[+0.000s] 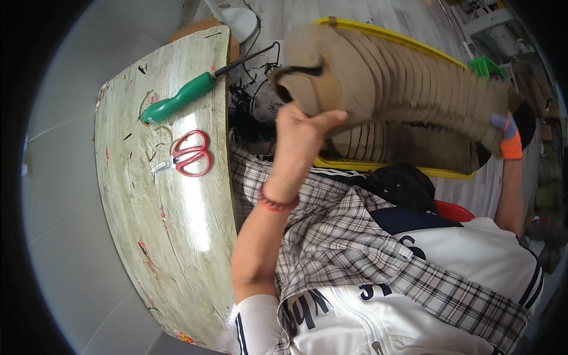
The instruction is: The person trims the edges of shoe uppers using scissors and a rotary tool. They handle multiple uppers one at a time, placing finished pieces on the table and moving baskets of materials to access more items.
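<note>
Pale wood-grained table [118, 177] at left carries one green-handled tool [180, 102] and, nearer, one pair of red-handled scissors [174, 161]. To its right, one long row of brown pieces [414, 89], too overlapped to count, is over one yellow crate [408, 40]. One left hand [305, 130] grips its left end, thumb spread; one blurred right hand [510, 139] touches the right end, finger closure unclear.
</note>
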Demonstrator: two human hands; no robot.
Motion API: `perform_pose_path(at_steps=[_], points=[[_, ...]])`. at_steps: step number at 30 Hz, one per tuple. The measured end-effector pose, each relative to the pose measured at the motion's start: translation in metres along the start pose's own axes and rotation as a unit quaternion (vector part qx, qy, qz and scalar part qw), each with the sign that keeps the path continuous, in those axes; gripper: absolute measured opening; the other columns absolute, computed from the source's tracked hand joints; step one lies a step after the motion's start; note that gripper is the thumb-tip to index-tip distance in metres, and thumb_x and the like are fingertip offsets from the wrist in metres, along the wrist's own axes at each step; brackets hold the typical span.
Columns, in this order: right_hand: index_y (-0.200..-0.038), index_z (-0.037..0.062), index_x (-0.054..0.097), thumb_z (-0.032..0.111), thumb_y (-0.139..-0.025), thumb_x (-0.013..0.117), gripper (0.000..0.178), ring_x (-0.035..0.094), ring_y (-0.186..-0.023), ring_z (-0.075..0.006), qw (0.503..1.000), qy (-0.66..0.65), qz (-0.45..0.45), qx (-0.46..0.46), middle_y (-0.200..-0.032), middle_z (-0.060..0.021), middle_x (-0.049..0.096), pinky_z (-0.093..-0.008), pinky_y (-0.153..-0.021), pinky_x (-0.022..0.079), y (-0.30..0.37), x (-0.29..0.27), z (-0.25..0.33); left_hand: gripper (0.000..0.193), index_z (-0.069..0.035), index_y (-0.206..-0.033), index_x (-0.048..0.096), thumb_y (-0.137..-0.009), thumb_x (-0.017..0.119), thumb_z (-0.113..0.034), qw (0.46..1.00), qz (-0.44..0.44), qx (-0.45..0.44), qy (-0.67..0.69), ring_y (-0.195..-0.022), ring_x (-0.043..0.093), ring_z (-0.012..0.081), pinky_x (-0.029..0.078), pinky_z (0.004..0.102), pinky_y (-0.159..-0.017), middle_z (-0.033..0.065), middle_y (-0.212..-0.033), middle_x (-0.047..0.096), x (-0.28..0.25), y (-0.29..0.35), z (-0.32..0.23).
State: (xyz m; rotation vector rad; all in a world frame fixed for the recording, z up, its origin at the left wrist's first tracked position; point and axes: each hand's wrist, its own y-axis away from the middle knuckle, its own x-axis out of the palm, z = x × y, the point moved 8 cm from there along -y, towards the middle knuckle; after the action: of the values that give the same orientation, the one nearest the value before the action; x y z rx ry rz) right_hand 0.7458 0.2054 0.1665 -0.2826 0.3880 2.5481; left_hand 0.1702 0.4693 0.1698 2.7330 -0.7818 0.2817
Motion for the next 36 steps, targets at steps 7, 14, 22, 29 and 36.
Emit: perform_pose_path(at_steps=[7, 14, 22, 29, 36], points=[[-0.119, -0.0012, 0.059, 0.031, -0.091, 0.058, 0.042, 0.061, -0.103, -0.0208, 0.902, 0.067, 0.226, -0.362, -0.115, -0.0141, 0.063, -0.0312, -0.09, 0.048, -0.103, 0.176, 0.18, 0.031, 0.007, -0.108, 0.063, -0.078, 0.063, 0.01, 0.92, -0.266, 0.262, -0.121, -0.111, 0.057, 0.0245, 0.048, 0.0329, -0.092, 0.0153, -0.116, 0.059, -0.099, 0.093, -0.071], [-0.106, 0.002, 0.067, 0.031, -0.086, 0.066, 0.035, 0.063, -0.088, -0.0195, 0.829, 0.061, 0.352, -0.431, -0.098, -0.0122, 0.067, -0.0333, -0.077, 0.049, -0.055, 0.5, 0.268, 0.028, -0.001, -0.107, 0.067, -0.08, 0.065, 0.006, 0.402, -0.487, 0.306, -0.712, -0.104, 0.06, 0.0325, 0.047, 0.0381, -0.092, 0.0225, -0.115, 0.061, -0.192, 0.315, -0.07], [-0.093, 0.0039, 0.074, 0.04, -0.074, 0.075, 0.041, 0.064, -0.077, -0.0194, 0.697, 0.002, 0.548, -0.464, -0.084, -0.0108, 0.07, -0.0353, -0.068, 0.051, 0.103, 0.775, 0.294, 0.021, 0.003, -0.101, 0.064, -0.083, 0.065, -0.007, 0.47, -0.75, 0.194, -0.425, -0.093, 0.059, 0.0331, 0.043, 0.0407, -0.083, 0.0211, -0.101, 0.063, -0.152, 0.484, -0.001], [-0.085, 0.0017, 0.073, 0.067, -0.053, 0.078, 0.073, 0.066, -0.084, -0.0248, 0.73, -0.053, 0.624, -0.275, -0.09, -0.0135, 0.071, -0.0365, -0.073, 0.051, 0.164, 0.906, 0.199, 0.049, 0.001, -0.132, 0.048, -0.09, 0.06, -0.024, 0.594, -0.781, 0.158, -0.11, -0.123, 0.046, 0.0272, 0.029, 0.0375, -0.108, 0.0154, -0.134, 0.05, -0.165, 0.592, 0.134], [-0.085, -0.0058, 0.068, 0.071, -0.054, 0.076, 0.083, 0.064, -0.074, -0.0309, 0.761, 0.148, 0.552, -0.307, -0.083, -0.0201, 0.068, -0.0383, -0.07, 0.051, 0.143, 0.874, 0.235, 0.041, 0.0, -0.124, 0.055, -0.089, 0.066, -0.018, 0.632, -0.749, 0.199, 0.0, -0.097, 0.058, 0.0167, 0.046, 0.0311, -0.081, 0.0074, -0.117, 0.061, -0.212, 0.588, 0.106]])
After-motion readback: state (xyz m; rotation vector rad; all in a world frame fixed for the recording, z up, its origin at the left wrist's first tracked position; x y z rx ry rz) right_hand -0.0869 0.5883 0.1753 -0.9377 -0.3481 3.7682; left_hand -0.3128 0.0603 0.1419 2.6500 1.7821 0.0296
